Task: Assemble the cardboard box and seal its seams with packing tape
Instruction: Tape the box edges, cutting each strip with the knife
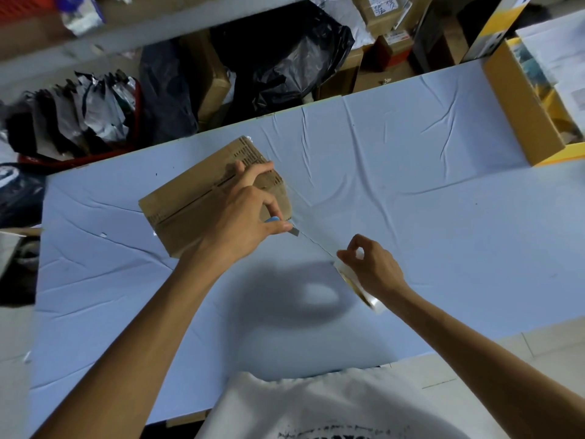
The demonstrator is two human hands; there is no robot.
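Note:
A brown cardboard box (190, 204) lies on the blue-covered table (411, 172), its top flaps closed along a dark middle seam. My left hand (247, 217) rests on the box's right end and grips a blue-handled knife (286, 224), whose blade touches a stretched strip of clear tape (316, 245). That strip runs from the box's near right corner to a roll of clear packing tape (361, 286). My right hand (370, 264) holds the roll above the table, to the right of the box.
An open cardboard box with yellow sides (522, 99) stands at the table's far right corner. Behind the table lie black plastic bags (285, 55), stacked parcels (386, 30) and a red basket of mailer bags (85, 109). My white shirt (332, 407) fills the bottom edge.

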